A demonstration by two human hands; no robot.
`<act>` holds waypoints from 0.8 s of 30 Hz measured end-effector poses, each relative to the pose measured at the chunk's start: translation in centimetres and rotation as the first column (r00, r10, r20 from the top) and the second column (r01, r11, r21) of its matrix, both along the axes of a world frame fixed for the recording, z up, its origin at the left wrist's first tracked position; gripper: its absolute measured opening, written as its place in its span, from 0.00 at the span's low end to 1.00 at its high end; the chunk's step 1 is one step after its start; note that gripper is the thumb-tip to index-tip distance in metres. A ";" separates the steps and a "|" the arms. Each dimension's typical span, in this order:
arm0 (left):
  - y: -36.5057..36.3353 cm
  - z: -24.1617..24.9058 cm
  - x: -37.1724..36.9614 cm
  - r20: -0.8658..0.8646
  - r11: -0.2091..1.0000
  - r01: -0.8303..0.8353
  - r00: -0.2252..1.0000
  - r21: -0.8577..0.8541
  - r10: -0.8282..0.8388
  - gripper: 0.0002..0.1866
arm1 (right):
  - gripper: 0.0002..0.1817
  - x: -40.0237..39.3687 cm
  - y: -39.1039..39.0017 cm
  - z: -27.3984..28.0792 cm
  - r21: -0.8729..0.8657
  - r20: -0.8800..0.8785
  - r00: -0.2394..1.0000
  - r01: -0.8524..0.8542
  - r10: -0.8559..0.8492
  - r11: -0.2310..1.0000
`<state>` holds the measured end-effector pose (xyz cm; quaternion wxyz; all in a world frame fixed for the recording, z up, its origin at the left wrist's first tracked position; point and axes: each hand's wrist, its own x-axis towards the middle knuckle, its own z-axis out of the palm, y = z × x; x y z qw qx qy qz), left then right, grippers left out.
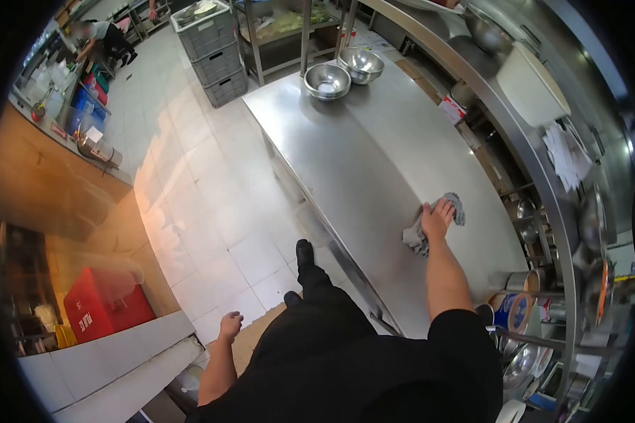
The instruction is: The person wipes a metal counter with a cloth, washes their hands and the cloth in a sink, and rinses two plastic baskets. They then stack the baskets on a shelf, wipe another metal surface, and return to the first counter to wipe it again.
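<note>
My right hand (437, 219) presses a crumpled grey cloth (418, 238) onto the stainless steel table (360, 166), its fingers over the fabric. Part of the cloth sticks out on both sides of the hand. Beside my body, over the floor to the left of the table, hangs my left hand (231, 326). It is empty, with loosely bent fingers slightly apart. At the far end of the table stand two stacks of steel bowls, a nearer stack (327, 81) and a farther stack (361, 65).
A shelf edge (536, 151) runs along the table's right side, carrying a white tub (533, 84). Stacked grey crates (215, 62) stand on the tiled floor beyond the table. To the left sits a red box (106, 304). Another person (106, 39) is in the far left background.
</note>
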<state>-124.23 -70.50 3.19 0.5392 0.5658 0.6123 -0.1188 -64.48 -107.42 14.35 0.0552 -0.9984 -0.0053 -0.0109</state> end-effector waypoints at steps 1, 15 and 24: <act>-0.1 -0.3 0.4 -0.007 0.997 0.073 0.997 0.002 -0.073 0.24 | 0.41 2.3 1.2 0.0 0.014 -0.008 0.999 -0.051 0.051 0.999; 8.5 1.8 9.4 -0.088 0.990 0.041 0.996 0.138 -0.029 0.23 | 0.57 -8.6 33.4 4.1 0.175 -0.065 0.566 -0.804 0.822 0.568; 10.0 5.0 13.9 -0.052 0.993 0.099 0.994 0.066 -0.095 0.26 | 0.47 -0.2 54.5 2.7 0.032 -0.016 0.779 -0.626 0.626 0.779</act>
